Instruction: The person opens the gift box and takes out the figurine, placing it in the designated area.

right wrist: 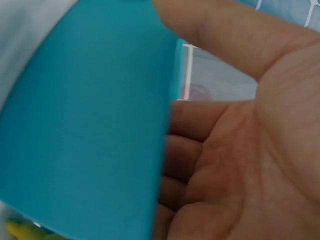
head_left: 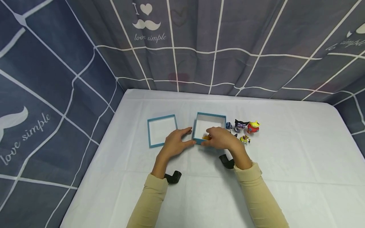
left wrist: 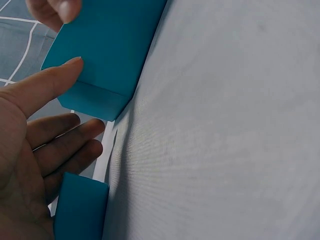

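Observation:
A blue box (head_left: 209, 113) with a white inside sits mid-table, with a small orange-yellow item (head_left: 206, 137) partly visible in it. My right hand (head_left: 220, 138) grips the near wall of this box, thumb outside and fingers curled inside; the right wrist view shows the box wall (right wrist: 85, 120) between them. At the near left corner, my left hand (head_left: 175, 141) touches the box with its thumb, its other fingers stretched out. Beside that hand lies the shallow blue lid (head_left: 162, 130), white inside up.
Right of the box stand small toy figures: a dark-purple one (head_left: 240, 125), a red-and-yellow one (head_left: 253, 127), a yellow one (head_left: 245, 139) and a partly hidden blue one (head_left: 229, 126). Black curved objects (head_left: 173, 177) lie near both wrists. A patterned curtain (head_left: 194, 63) borders the white table (head_left: 296, 152).

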Demonstrator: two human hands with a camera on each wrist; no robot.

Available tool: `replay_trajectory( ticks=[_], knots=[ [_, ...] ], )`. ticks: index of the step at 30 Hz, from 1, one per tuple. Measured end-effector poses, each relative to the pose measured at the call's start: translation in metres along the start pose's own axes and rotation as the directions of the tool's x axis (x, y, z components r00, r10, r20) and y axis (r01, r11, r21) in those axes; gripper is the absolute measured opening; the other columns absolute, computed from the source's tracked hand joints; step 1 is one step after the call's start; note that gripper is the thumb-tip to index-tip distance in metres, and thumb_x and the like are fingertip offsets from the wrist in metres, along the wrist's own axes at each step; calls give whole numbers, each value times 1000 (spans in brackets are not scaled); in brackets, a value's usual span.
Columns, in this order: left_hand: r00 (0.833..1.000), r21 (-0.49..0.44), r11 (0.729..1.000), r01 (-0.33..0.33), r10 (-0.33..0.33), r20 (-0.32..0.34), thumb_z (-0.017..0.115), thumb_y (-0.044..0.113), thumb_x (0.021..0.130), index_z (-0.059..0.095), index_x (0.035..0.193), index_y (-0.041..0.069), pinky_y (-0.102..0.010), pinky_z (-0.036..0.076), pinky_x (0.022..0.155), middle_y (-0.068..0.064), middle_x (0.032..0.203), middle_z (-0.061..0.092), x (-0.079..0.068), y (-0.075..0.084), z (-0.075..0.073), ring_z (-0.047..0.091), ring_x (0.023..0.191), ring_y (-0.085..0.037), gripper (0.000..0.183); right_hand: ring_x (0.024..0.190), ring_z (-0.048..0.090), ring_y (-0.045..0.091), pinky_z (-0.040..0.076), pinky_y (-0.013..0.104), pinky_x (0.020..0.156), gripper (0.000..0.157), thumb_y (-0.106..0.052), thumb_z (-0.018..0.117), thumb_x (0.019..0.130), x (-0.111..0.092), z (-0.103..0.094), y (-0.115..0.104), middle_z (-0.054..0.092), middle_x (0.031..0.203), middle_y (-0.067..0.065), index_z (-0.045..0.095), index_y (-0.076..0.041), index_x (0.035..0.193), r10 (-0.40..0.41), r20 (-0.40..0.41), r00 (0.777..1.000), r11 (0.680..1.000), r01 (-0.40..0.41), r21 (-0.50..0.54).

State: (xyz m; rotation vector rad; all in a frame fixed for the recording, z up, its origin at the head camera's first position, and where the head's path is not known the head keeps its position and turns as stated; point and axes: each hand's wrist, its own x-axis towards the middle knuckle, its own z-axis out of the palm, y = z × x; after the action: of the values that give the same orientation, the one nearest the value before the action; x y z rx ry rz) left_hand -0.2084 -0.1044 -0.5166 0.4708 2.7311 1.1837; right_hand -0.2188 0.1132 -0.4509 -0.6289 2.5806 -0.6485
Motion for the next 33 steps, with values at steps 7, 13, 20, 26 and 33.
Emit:
replay_trajectory(
  ticks=[7, 13, 20, 26, 33],
  knots=[
    [1000, 2, 1000, -10, 10, -6, 76, 37, 87, 56, 141, 10, -51, 40, 101, -1, 130, 63, -1, 0, -1, 52, 125, -26, 64, 89, 65, 24, 52, 41, 81, 61, -24, 71, 91, 9, 4, 6, 67, 109, 19, 51, 14, 134, -38, 40, 998, 991, 32, 128],
    [1000, 5, 1000, -8, 8, 0, 76, 37, 87, 55, 142, 10, -51, 40, 101, 0, 130, 64, 0, 0, -1, 52, 125, -26, 64, 115, 60, 34, 50, 46, 93, 63, -23, 71, 91, 11, 8, 12, 61, 126, 25, 47, 12, 139, -41, 30, 999, 956, 30, 292],
    [1000, 6, 1000, -13, 13, -2, 74, 35, 89, 56, 142, 10, -51, 38, 104, -1, 130, 64, 1, -1, 0, 50, 128, -27, 61, 115, 59, 33, 48, 47, 94, 55, -34, 61, 98, 14, 10, 14, 61, 127, 21, 57, 9, 132, -78, 42, 996, 923, 56, 381],
    [1000, 8, 1000, -23, 23, -9, 73, 38, 89, 55, 142, 10, -51, 38, 105, -2, 130, 64, 0, -2, 0, 50, 129, -27, 62, 99, 63, 24, 50, 44, 86, 47, -39, 58, 99, 16, 13, 12, 68, 112, 13, 67, 2, 122, -92, 26, 995, 924, 75, 376],
    [1000, 22, 999, -24, 24, -10, 73, 39, 89, 56, 142, 11, -51, 39, 103, -3, 131, 63, -1, -1, -1, 51, 128, -28, 62, 113, 60, 32, 48, 47, 94, 59, -35, 60, 99, 16, 13, 11, 61, 127, 23, 52, 12, 135, -126, 35, 991, 914, 102, 394]
  ],
)
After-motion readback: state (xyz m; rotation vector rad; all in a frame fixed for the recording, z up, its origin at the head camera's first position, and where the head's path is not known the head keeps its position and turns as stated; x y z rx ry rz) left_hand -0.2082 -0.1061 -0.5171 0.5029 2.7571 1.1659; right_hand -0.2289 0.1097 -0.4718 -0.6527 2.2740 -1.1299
